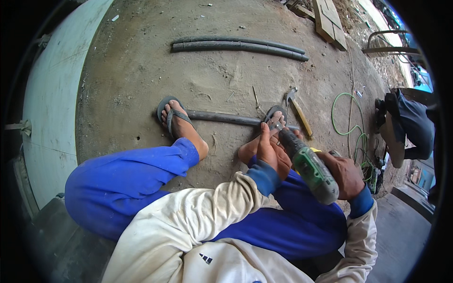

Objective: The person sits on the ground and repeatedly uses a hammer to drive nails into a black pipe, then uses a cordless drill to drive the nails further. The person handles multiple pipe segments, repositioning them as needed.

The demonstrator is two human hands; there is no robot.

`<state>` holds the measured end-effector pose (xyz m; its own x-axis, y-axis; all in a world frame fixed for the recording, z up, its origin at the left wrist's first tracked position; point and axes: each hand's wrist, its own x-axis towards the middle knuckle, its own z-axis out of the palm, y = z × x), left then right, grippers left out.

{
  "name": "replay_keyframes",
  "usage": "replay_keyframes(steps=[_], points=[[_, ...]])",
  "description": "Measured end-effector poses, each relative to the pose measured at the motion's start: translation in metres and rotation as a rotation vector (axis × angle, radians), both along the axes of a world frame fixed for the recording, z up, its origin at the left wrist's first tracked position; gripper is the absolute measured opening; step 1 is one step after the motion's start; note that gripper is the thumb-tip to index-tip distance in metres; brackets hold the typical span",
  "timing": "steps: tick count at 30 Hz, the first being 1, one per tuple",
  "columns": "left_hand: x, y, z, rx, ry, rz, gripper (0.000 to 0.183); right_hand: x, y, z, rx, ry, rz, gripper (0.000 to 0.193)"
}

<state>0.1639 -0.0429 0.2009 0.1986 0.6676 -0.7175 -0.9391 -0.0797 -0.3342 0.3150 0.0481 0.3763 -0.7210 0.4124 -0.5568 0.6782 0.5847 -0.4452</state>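
Observation:
My right hand (pixel 343 173) is wrapped round the grip of a green and black cordless drill (pixel 309 165), tilted with its chuck away from me. Close to the chuck is my left hand (pixel 276 155), thumb up and fingers curled in; a small shiny piece shows by its fingertips, too small to name. Just beyond both hands a dark grey pipe (pixel 222 117) lies on the ground, with my sandalled feet (pixel 177 118) at its two ends. The drill's tip is hidden by my fingers and right foot.
A hammer (pixel 300 114) with a wooden handle lies right of my right foot, near a thin rod (pixel 256 96). Two more dark pipes (pixel 236 46) lie farther off. A green hose (pixel 334 111) coils at right, beside a person's dark-clad legs (pixel 415 127). Boards (pixel 328 23) lie at far right.

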Motion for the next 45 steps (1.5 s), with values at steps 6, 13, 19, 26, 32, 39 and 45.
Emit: replay_keyframes(steps=[6, 13, 19, 26, 32, 39, 45], points=[[-0.022, -0.002, 0.005, -0.310, -0.062, 0.004, 0.028, -0.046, -0.012, -0.043, -0.072, 0.056, 0.012, 0.062], [-0.033, -0.007, -0.035, -0.249, -0.071, -0.019, 0.035, -0.052, -0.020, -0.068, -0.011, -0.008, -0.057, 0.053], [-0.046, 0.003, -0.066, -0.337, -0.036, -0.036, 0.030, -0.063, -0.019, -0.068, -0.020, -0.096, -0.063, 0.050], [-0.042, -0.001, -0.088, -0.315, -0.058, -0.045, 0.018, -0.072, -0.019, -0.071, -0.018, -0.102, -0.078, 0.049], [-0.042, 0.002, -0.092, -0.279, -0.059, -0.038, 0.016, -0.076, -0.018, -0.071, -0.009, -0.102, -0.081, 0.047], [-0.044, 0.004, -0.089, -0.274, -0.034, -0.048, 0.013, -0.077, -0.013, -0.073, -0.017, -0.100, -0.046, 0.056], [-0.044, 0.006, -0.090, -0.271, -0.046, -0.016, 0.013, -0.082, -0.012, -0.071, -0.025, -0.127, -0.097, 0.054]])
